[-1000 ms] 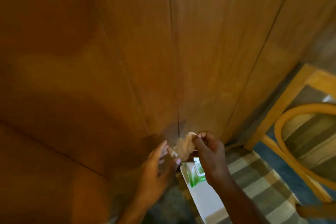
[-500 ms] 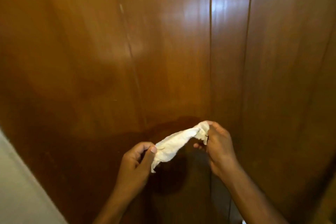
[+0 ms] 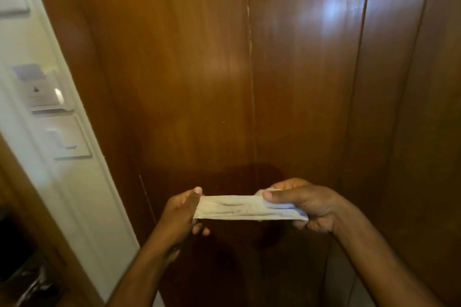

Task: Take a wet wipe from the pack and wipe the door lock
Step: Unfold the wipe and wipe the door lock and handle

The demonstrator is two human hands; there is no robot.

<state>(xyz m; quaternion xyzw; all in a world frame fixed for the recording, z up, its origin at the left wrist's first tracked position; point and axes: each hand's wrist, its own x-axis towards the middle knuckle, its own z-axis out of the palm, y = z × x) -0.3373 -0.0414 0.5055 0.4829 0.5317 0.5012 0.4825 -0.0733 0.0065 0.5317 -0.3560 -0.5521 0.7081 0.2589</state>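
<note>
Both hands grip one wet wipe (image 3: 247, 209): left hand (image 3: 180, 214) pinches its left end, right hand (image 3: 306, 204) clenches its right end. Wipe stretched flat and level between them, faint dark smudges on it. Wood panelling (image 3: 199, 70) behind wipe; white wall strip (image 3: 82, 194) with switch plates (image 3: 66, 137) left of wipe.

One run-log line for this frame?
phase: wipe out | left hand and right hand: wet wipe stretched between | door lock: untouched

Head view: single camera, close, facing forward and slightly down at wooden panelling (image 3: 199, 70) above both hands.
</note>
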